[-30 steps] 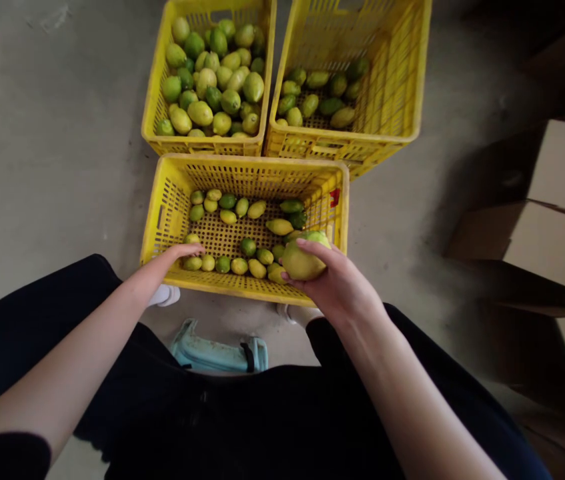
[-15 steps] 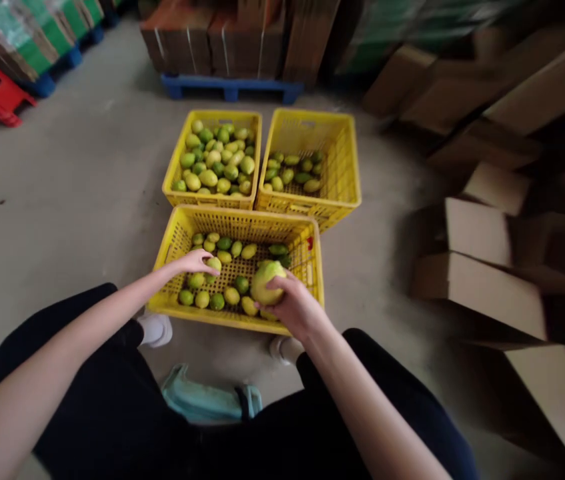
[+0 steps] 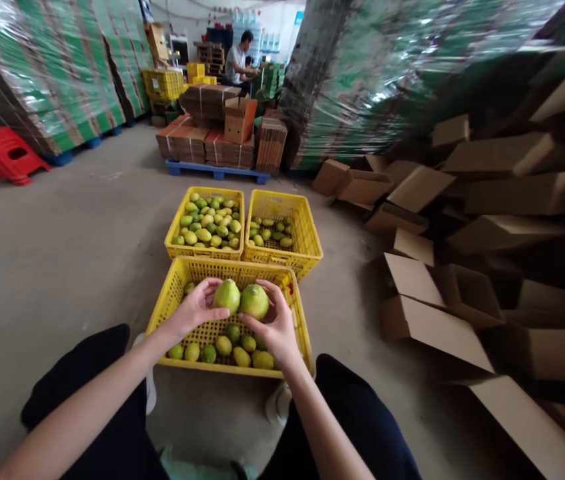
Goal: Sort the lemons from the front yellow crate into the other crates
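My left hand [image 3: 198, 311] grips a yellow-green lemon [image 3: 227, 297], with thumb and fingers around its left side. A second yellow-green lemon [image 3: 255, 302] is held in my right hand [image 3: 278, 323]. Both fruits are side by side, stem ends up, above the front yellow crate [image 3: 168, 293]. Several green and yellow lemons, such as a yellow one [image 3: 223, 345], lie on the floor of that crate. My hands hide part of its contents.
Behind the front crate stand a yellow crate [image 3: 168, 230] well filled with lemons and another yellow crate [image 3: 307, 230] with fewer. Cardboard boxes [image 3: 442, 333] are heaped on the right. Flattened cartons sit on a blue pallet [image 3: 217, 172]. A red stool [image 3: 5, 150] and a seated person [image 3: 236, 63] are farther off.
My left hand has lifted a lemon from the front crate. Both hands have come together, bringing the two lemons side by side. The view has tilted up, showing more of the room.
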### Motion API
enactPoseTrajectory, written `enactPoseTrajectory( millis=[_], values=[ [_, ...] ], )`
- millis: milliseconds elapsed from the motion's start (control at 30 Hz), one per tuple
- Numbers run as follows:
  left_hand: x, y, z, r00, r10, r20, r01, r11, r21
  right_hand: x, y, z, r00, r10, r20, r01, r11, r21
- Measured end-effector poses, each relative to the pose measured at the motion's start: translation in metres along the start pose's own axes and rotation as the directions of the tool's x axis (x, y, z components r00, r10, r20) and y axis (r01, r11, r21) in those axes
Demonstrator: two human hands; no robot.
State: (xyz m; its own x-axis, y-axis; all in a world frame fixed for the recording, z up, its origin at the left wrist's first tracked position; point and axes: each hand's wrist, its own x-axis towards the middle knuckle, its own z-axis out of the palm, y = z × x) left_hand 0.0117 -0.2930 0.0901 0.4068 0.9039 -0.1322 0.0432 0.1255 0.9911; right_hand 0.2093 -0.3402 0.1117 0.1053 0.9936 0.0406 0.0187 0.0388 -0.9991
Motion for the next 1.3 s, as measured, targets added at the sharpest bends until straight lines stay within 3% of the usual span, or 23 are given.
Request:
enactPoseTrajectory(
  millis=[100,233,400,467,500,567,633,733,800,900,967,1033,1133,1233,1300],
  values=[
    [-0.006,0.005,0.004,0.998,0.069,-0.001,-0.068,0.987,0.146,-0.001,0.004,0.003,0.996,-0.084,-0.017,0.082,0.993,-0.082],
    [-0.010,0.011,0.005,0.972,0.205,-0.113,-0.165,0.942,0.291,-0.002,0.007,0.004,0.976,-0.218,-0.015,0.207,0.945,-0.255],
    [-0.012,0.011,0.007,0.894,0.414,-0.174,-0.345,0.882,0.322,0.000,0.015,0.010,0.903,-0.427,-0.047,0.390,0.860,-0.331],
    [-0.012,0.014,0.006,0.871,0.450,-0.199,-0.385,0.876,0.291,0.002,0.015,0.012,0.866,-0.497,-0.064,0.454,0.832,-0.318],
    [-0.012,0.016,0.005,0.880,0.430,-0.204,-0.379,0.892,0.246,0.002,0.013,0.013,0.859,-0.507,-0.075,0.466,0.833,-0.297],
    [-0.011,0.018,0.003,0.935,0.304,-0.183,-0.295,0.953,0.071,0.002,0.008,0.013,0.884,-0.458,-0.092,0.433,0.878,-0.205],
    [-0.009,0.018,0.002,0.988,0.114,-0.101,-0.130,0.977,-0.168,0.002,0.002,0.015,0.940,-0.327,-0.100,0.321,0.944,-0.071],
    [-0.004,0.014,0.005,0.994,-0.099,0.042,0.107,0.905,-0.412,0.005,-0.001,0.020,0.993,-0.014,-0.116,0.033,0.987,0.159],
    [-0.001,0.010,0.008,0.983,-0.164,0.088,0.186,0.863,-0.469,0.009,0.001,0.024,0.967,0.252,-0.028,-0.231,0.921,0.313],
    [0.003,0.009,0.014,0.971,-0.227,0.075,0.235,0.843,-0.484,0.018,0.006,0.026,0.834,0.510,0.211,-0.548,0.719,0.427],
    [0.003,0.011,0.017,0.966,-0.257,0.020,0.232,0.833,-0.503,0.022,0.008,0.026,0.788,0.559,0.257,-0.604,0.624,0.495],
    [0.002,0.016,0.018,0.965,-0.258,-0.041,0.193,0.812,-0.550,0.023,0.007,0.025,0.790,0.568,0.232,-0.579,0.568,0.585],
    [0.000,0.023,0.018,0.958,-0.280,-0.067,0.168,0.731,-0.662,0.021,0.003,0.025,0.820,0.532,0.209,-0.518,0.536,0.667],
    [0.002,0.026,0.015,0.915,-0.396,-0.075,0.215,0.637,-0.740,0.017,0.001,0.026,0.863,0.444,0.241,-0.472,0.538,0.698],
    [0.003,0.027,0.013,0.887,-0.452,-0.094,0.248,0.638,-0.729,0.016,0.002,0.027,0.879,0.395,0.267,-0.458,0.542,0.705]
  ],
)
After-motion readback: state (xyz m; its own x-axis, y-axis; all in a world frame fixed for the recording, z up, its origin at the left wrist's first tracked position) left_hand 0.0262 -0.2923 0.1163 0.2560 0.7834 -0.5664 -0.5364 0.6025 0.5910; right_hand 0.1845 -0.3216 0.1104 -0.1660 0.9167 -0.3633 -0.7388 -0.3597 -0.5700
